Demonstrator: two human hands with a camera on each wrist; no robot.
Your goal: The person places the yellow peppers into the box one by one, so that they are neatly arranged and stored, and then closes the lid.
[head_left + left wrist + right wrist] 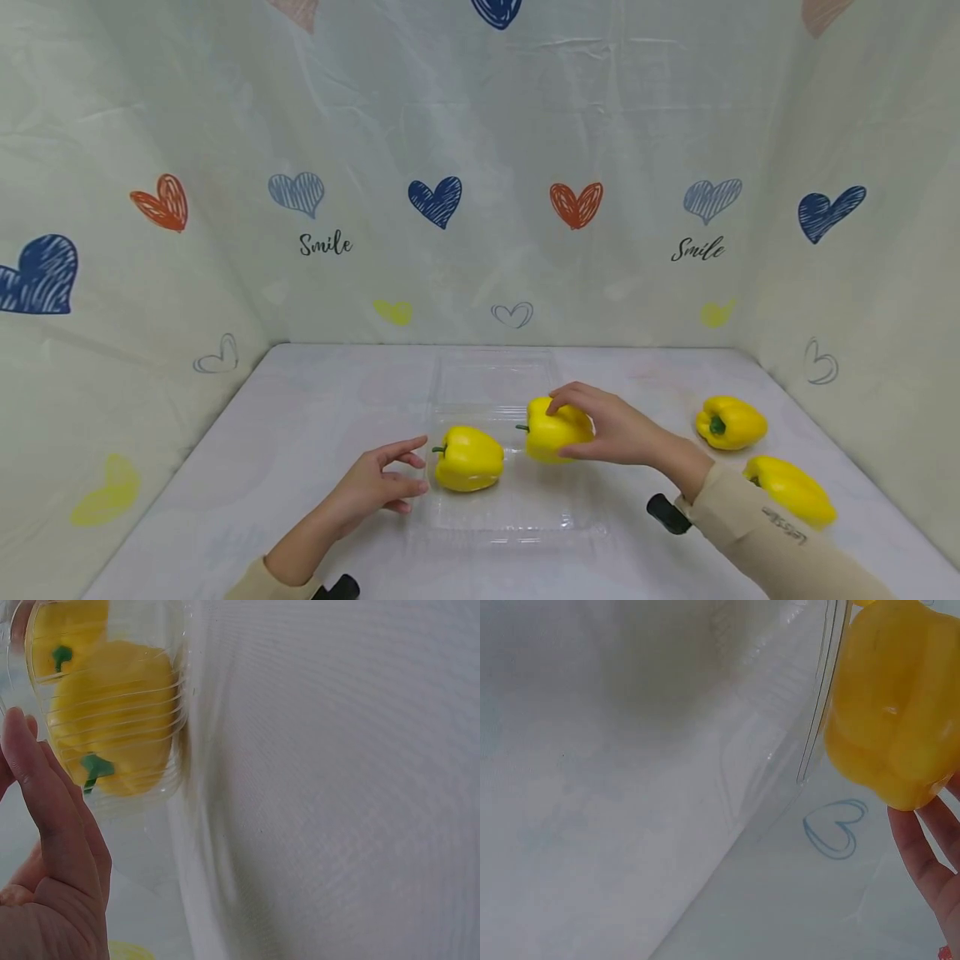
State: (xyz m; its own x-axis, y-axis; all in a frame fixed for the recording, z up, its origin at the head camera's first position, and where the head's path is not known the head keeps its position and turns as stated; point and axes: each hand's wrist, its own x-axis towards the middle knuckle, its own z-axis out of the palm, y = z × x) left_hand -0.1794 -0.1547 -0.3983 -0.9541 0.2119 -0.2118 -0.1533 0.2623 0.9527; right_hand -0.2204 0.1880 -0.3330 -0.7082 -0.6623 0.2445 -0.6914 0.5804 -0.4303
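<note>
My right hand [611, 425] grips a yellow bell pepper [551, 432] over the right part of a clear plastic box [517, 518], its green stem pointing left. In the right wrist view, fingers curl at the lower end of this pepper [896, 705], beside the box's clear rim [821, 697]. Another yellow bell pepper [469, 460] lies inside the box on the left. My left hand [375, 479] is at the box's left edge with fingers extended, holding nothing. Through the clear wall in the left wrist view, the nearer pepper [120, 712] shows behind the ridges.
Two more yellow bell peppers, one farther back [731, 422] and one nearer [791, 490], lie on the white table [300, 417] at the right, the nearer one partly behind my right sleeve. The box's clear lid [491, 379] lies folded back. A heart-printed curtain [495, 125] surrounds the table.
</note>
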